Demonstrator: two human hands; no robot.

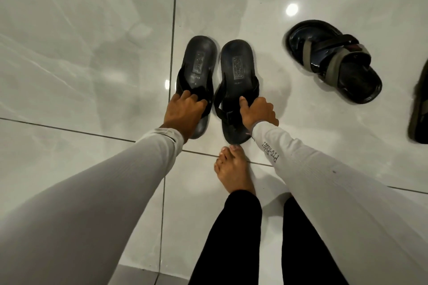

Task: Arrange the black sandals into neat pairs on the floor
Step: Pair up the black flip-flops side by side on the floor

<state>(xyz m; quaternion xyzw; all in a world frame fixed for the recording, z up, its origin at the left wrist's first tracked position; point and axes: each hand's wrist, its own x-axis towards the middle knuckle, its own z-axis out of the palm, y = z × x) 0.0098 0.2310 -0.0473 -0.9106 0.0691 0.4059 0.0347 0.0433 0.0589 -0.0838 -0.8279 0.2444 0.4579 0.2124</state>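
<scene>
Two matching black sandals lie side by side on the glossy floor, heels pointing away from me. My left hand [183, 113] grips the strap of the left sandal [199, 62], covering its toe end. My right hand [257, 112] holds the strap of the right sandal [237, 69], thumb pressed on the footbed. A third black sandal with grey straps [333, 60] lies apart at the right, turned at an angle. At the far right edge, part of another dark sandal [420, 115] shows, cut off by the frame.
The floor is pale glossy tile [81, 53] with dark grout lines and a bright lamp reflection. My bare foot [234, 171] stands just behind the right sandal's toe; black trouser legs fill the bottom centre.
</scene>
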